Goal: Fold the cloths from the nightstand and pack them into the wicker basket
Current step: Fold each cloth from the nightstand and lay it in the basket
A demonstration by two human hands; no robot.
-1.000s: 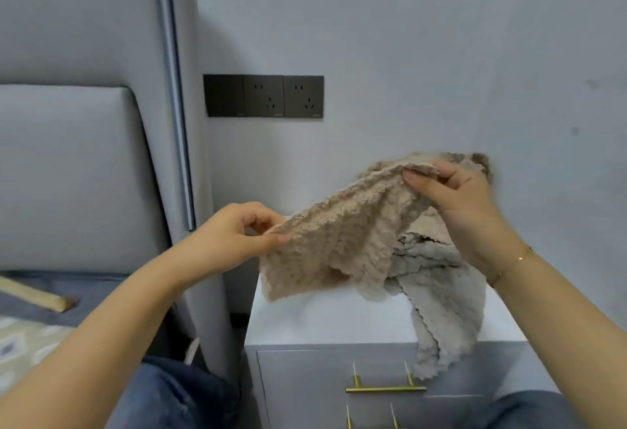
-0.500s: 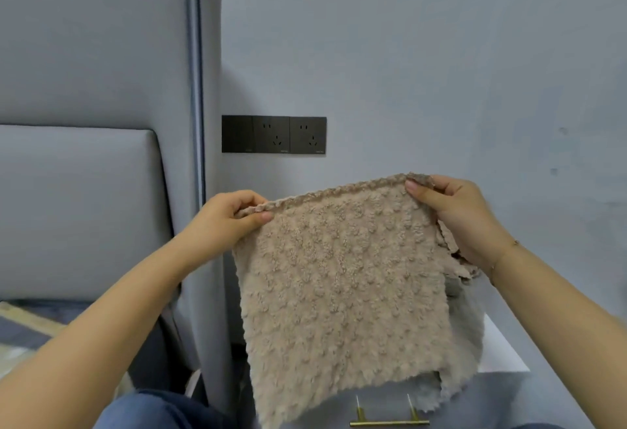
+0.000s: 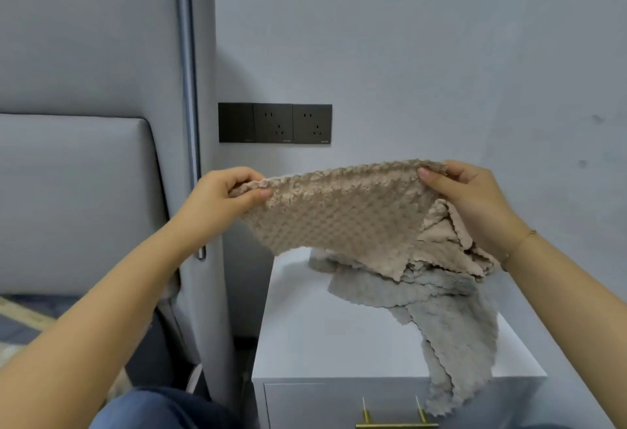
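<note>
Beige cloth (image 3: 342, 215) held in air above white nightstand (image 3: 339, 337), stretched between both hands. Left hand (image 3: 222, 199) pinches its left top corner, thumb over edge; right hand (image 3: 468, 198) pinches right top corner. Grey cloth (image 3: 451, 320) lies crumpled on nightstand below, draping over front edge. Black socket panel (image 3: 274, 122) on wall; tiny lettering unreadable.

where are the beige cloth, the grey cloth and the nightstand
beige cloth (image 3: 342, 211), head view, middle of the bumpy face stretched between the hands
grey cloth (image 3: 454, 320), head view, part draped over the nightstand's front edge
nightstand (image 3: 325, 337), head view, bare white top
</note>
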